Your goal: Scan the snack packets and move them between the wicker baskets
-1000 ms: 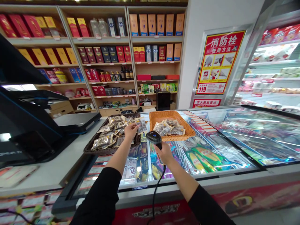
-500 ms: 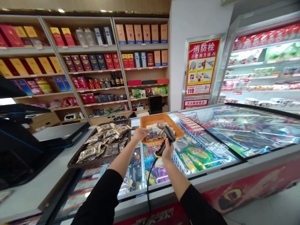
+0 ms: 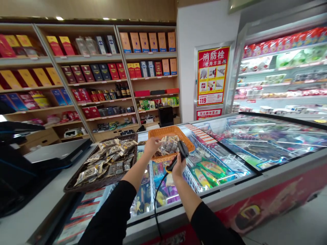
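My right hand (image 3: 178, 166) is wrapped around the handle of a black handheld barcode scanner (image 3: 183, 149), its cable hanging down in front of the freezer. The scanner's head is over the right side of an orange wicker basket (image 3: 167, 157), which holds small clear snack packets (image 3: 170, 143). At the basket's left side is my left hand (image 3: 152, 147), its fingers curled together beside the packets; what they grip, if anything, cannot be made out. Left of it sits a dark brown woven tray (image 3: 102, 183) heaped with larger beige-and-clear snack packets (image 3: 112, 153).
Both containers rest on a glass-topped chest freezer (image 3: 217, 183) full of packaged goods. A counter (image 3: 51, 197) with dark checkout equipment (image 3: 17, 170) stands at left. Behind are shelves of boxes (image 3: 102, 71), a red fire-hydrant poster (image 3: 212, 76) and a lit refrigerated cabinet (image 3: 283, 78).
The view has shifted slightly, so the scene sits further left. My left hand has drawn back a little from the packets, uncovering more of them. The scanner stays in my right hand.
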Action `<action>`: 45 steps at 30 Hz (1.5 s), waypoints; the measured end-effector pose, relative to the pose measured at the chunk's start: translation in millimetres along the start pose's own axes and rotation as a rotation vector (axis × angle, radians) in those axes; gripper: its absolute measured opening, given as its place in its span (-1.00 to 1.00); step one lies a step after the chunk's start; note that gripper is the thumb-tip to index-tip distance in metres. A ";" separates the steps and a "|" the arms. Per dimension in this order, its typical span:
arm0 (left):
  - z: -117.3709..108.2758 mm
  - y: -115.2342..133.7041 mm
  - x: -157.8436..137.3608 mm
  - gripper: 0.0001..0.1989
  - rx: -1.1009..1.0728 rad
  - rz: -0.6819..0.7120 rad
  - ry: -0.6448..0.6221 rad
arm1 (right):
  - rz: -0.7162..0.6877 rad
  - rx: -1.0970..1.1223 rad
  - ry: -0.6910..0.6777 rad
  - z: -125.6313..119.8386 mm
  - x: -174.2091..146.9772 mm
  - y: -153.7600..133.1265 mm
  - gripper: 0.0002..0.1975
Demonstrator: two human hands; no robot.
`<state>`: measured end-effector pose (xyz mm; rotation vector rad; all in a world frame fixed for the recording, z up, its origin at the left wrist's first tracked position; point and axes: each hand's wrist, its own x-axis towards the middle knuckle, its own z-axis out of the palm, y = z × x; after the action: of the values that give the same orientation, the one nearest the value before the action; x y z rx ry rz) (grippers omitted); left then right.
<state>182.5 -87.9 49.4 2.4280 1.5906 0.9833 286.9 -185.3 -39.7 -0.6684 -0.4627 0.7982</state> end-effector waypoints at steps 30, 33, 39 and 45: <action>-79.9 -120.9 -34.8 -0.79 0.018 -0.294 0.178 | 0.451 -0.048 -0.563 17.1 -52.0 31.5 -0.56; -67.8 -119.1 -41.5 -0.75 -0.382 -0.434 0.277 | 0.435 -0.026 -0.585 17.1 -51.9 29.0 -0.58; -43.9 -116.3 -57.1 -0.72 -0.898 -0.526 0.195 | 0.353 -0.043 -0.560 14.4 -52.0 12.9 -0.57; -49.5 -114.0 -59.2 -0.54 -0.974 -0.477 0.256 | 0.314 -0.063 -0.548 11.6 -51.9 7.8 -0.55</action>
<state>49.4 -99.1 16.1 1.2547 1.1997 1.5105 243.9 -217.2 -43.8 -0.5822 -0.8952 1.2778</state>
